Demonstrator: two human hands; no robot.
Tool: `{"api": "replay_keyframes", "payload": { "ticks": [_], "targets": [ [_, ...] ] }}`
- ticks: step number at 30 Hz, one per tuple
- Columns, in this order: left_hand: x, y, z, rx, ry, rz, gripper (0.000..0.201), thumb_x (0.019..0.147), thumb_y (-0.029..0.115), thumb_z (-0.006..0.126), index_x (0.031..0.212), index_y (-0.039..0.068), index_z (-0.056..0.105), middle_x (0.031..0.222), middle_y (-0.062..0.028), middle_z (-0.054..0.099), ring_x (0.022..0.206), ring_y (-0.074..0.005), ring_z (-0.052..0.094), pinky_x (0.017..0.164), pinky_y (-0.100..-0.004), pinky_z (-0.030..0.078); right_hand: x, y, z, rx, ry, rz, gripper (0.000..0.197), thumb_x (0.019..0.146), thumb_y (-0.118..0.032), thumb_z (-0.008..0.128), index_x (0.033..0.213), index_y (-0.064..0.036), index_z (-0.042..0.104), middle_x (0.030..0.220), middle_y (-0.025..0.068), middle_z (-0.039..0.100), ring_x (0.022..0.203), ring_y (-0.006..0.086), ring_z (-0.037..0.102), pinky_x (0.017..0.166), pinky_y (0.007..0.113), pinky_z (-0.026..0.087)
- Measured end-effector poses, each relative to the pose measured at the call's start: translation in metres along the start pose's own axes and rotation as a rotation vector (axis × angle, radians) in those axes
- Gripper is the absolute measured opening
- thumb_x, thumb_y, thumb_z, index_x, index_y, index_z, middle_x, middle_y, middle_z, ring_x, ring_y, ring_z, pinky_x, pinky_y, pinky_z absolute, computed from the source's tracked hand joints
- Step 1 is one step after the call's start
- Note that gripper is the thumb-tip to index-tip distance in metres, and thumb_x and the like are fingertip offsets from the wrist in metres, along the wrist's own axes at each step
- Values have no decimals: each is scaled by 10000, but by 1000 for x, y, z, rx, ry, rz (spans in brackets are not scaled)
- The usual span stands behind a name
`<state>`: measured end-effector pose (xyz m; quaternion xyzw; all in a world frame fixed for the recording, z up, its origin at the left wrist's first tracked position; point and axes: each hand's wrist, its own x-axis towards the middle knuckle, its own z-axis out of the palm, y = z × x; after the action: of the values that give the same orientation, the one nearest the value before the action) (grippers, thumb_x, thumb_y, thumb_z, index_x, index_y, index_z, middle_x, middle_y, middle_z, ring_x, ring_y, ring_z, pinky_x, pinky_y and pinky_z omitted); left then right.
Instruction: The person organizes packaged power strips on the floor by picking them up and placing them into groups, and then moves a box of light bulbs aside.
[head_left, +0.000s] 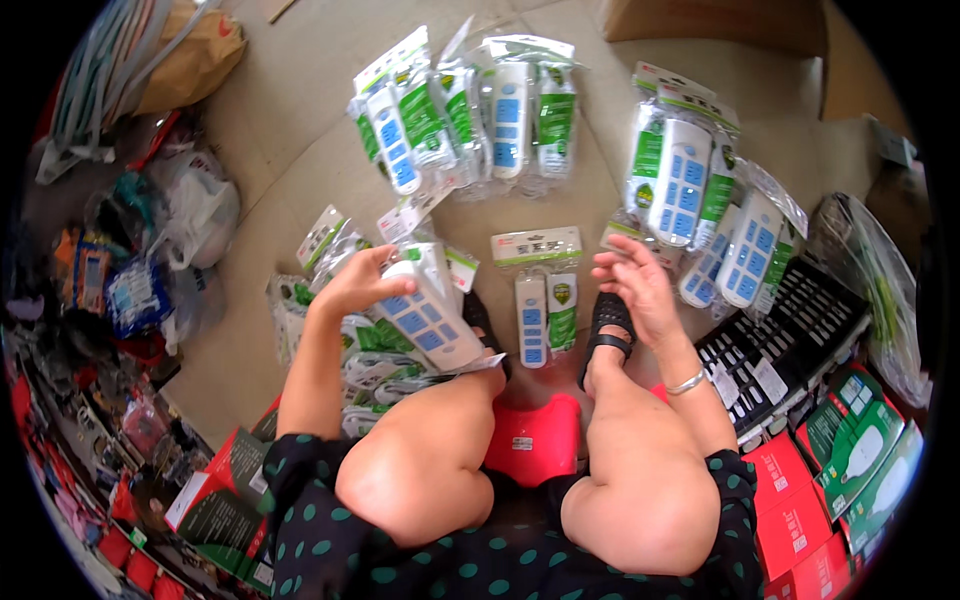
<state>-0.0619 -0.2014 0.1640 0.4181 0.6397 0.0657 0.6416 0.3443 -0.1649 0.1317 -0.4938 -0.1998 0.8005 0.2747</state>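
In front of my left knee, my left hand (355, 284) grips a white power strip (435, 328) with blue sockets by its upper end. Beneath it lies a heap of packaged power strips (375, 372) with green and white wrapping. My right hand (643, 292) is raised over my right foot, its fingers loosely bent and apart, holding nothing. On the floor between my feet lies a smaller packaged power strip (533, 318) with a header card. Nearest my right hand, beyond it, is a group of longer packaged strips (683, 185).
More packaged power strips (508, 122) lie at the far middle. A black slotted crate (790, 340) and red and green boxes (790, 500) stand at the right. Plastic bags (195, 215) crowd the left, near a brown paper bag (195, 55). A red stool (537, 440) is beneath me.
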Motion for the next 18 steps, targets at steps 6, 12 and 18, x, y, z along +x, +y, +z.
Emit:
{"api": "replay_keyframes", "payload": {
  "ticks": [6, 12, 18],
  "targets": [
    [4, 83, 35, -250, 67, 198, 378, 760, 291, 780, 940, 32, 570, 797, -3, 582, 729, -65, 531, 654, -236, 454, -5, -4, 32, -277, -581, -6, 803, 723, -242, 776, 1388, -82, 353, 1232, 82, 509, 1175, 191, 485, 998, 348, 384],
    [30, 105, 69, -651, 305, 221, 249, 876, 255, 659, 970, 63, 531, 849, -1, 590, 758, -69, 545, 678, -230, 466, 5, -19, -23, 16, 555, -488, 711, 830, -377, 666, 1364, -45, 335, 1308, 116, 456, 1203, 185, 451, 978, 308, 386],
    [31, 131, 129, -994, 114, 208, 368, 863, 161, 660, 1167, 47, 487, 1056, -54, 600, 967, -134, 579, 862, -292, 480, -28, -8, 1, 437, -232, -49, 877, 741, -552, 693, 1409, -163, 278, 1308, 49, 414, 1196, 197, 417, 974, 403, 423]
  ]
}}
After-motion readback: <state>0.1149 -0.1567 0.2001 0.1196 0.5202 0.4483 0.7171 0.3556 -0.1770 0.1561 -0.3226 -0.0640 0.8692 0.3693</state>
